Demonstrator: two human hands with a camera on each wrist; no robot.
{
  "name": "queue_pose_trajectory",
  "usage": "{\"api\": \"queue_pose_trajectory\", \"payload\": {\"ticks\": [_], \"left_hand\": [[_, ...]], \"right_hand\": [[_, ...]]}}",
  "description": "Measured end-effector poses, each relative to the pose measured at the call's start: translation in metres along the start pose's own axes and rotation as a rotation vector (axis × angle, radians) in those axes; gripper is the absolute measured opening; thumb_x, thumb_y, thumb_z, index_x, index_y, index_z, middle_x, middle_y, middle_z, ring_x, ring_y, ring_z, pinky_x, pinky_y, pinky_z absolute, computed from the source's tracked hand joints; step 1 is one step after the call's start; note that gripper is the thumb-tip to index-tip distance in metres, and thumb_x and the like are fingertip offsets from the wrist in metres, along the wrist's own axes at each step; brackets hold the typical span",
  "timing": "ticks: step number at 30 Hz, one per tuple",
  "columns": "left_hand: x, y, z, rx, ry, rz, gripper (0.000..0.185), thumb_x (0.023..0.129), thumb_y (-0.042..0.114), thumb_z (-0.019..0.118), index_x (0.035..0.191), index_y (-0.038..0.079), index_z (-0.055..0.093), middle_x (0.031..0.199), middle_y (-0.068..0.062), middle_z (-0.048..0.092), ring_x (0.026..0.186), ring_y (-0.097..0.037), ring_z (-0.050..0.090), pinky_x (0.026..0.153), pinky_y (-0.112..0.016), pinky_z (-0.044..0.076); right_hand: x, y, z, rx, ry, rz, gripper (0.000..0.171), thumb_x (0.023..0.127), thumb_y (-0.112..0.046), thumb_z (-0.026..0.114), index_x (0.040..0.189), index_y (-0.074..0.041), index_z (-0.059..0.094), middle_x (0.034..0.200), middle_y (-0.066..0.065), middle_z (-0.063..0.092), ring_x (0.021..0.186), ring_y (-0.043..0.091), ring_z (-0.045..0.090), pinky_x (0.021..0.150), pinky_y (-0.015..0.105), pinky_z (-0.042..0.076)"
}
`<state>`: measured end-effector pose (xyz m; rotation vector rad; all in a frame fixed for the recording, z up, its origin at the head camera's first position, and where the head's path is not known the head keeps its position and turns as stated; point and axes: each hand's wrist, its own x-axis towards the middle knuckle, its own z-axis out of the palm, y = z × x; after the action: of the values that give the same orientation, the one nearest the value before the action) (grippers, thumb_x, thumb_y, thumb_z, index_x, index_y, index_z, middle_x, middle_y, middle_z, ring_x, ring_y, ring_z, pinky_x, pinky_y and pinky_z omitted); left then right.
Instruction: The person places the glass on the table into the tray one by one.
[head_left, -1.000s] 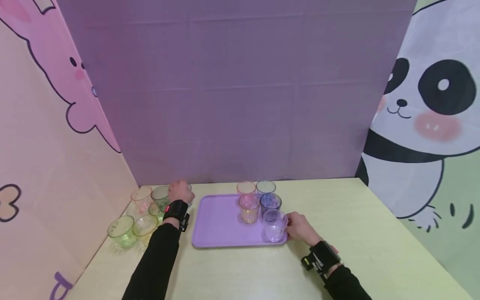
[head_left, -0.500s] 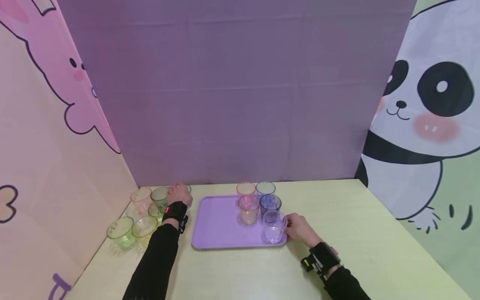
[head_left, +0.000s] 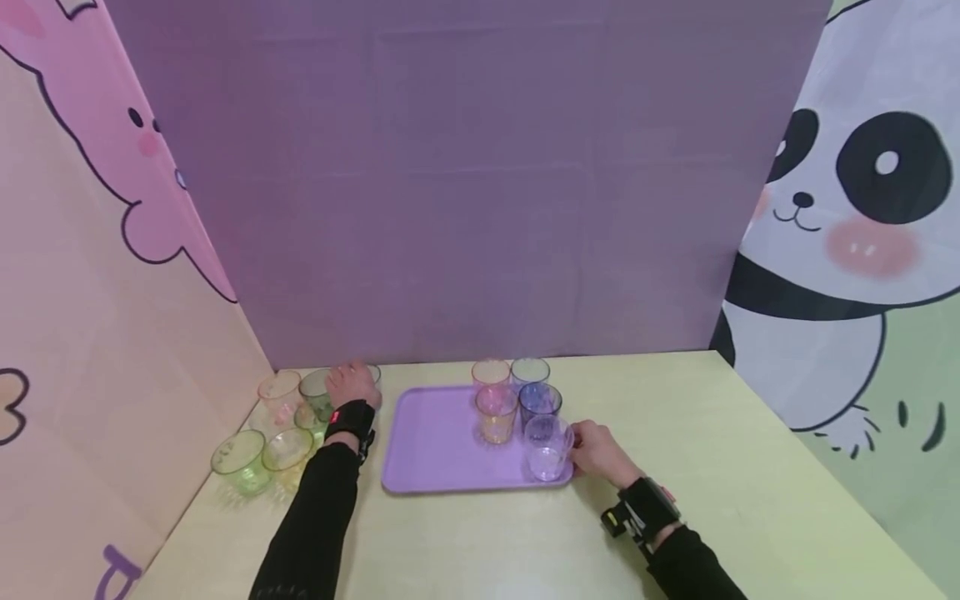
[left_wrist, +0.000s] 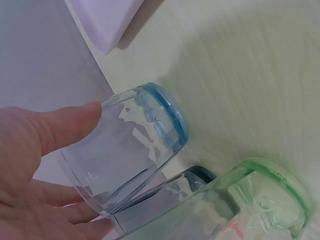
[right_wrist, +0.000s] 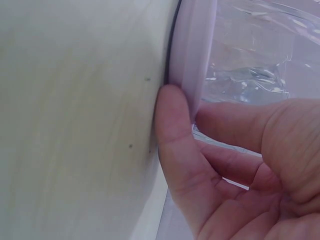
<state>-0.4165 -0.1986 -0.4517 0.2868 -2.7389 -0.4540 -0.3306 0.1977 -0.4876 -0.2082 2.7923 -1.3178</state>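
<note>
My left hand [head_left: 352, 385] grips a clear glass with a blue base [left_wrist: 165, 120] at the table's back left. In the left wrist view the thumb lies along one side of that glass and fingers show on the other. My right hand [head_left: 597, 454] pinches the front right corner of the purple tray [head_left: 427, 442], one finger along its outer edge [right_wrist: 187, 60]. A clear glass [head_left: 547, 454] stands on that corner, close to the fingers. Behind it on the tray are a blue glass [head_left: 540, 402] and a pink-and-yellow glass [head_left: 497, 417].
A pink glass [head_left: 491, 372] and a pale blue-green glass [head_left: 531, 371] stand at the tray's back right. Left of the left arm cluster a light green glass [head_left: 242, 462], a yellow glass [head_left: 288, 454], a dark green glass [head_left: 317, 392] and a pink glass [head_left: 280, 396].
My left hand has shifted slightly left among the glasses at the back. My right hand and the glasses on the tray have kept their places; the head view has moved a little.
</note>
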Motion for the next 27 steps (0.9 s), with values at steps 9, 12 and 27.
{"api": "queue_pose_trajectory", "payload": {"ticks": [9,12,27], "left_hand": [[0.002,0.002,-0.003,0.028,0.041,0.052,0.039,0.082,0.006,0.056,0.113,-0.016,0.050,0.117,-0.038,0.054,0.117,-0.051,0.046,0.105,-0.061,0.031],[0.001,0.006,-0.010,0.013,0.032,0.067,0.047,0.081,0.009,0.063,0.116,-0.018,0.048,0.119,-0.038,0.052,0.119,-0.052,0.045,0.107,-0.061,0.030],[-0.006,0.029,-0.026,-0.295,0.029,-0.001,0.069,0.070,0.016,0.084,0.117,-0.019,0.048,0.122,-0.032,0.036,0.105,-0.049,0.052,0.096,-0.053,0.047]], "right_hand": [[0.002,0.000,-0.002,-0.009,0.003,0.004,0.014,0.079,0.009,0.063,0.089,0.001,0.069,0.076,0.009,0.069,0.056,0.016,0.064,0.052,0.028,0.057],[0.002,0.000,-0.002,-0.005,0.005,0.008,0.014,0.079,0.009,0.062,0.089,0.001,0.069,0.076,0.009,0.068,0.056,0.016,0.064,0.052,0.028,0.057],[0.000,0.000,-0.001,-0.031,0.008,0.001,0.015,0.080,0.008,0.063,0.091,0.001,0.070,0.076,0.009,0.069,0.055,0.016,0.064,0.053,0.028,0.056]]}}
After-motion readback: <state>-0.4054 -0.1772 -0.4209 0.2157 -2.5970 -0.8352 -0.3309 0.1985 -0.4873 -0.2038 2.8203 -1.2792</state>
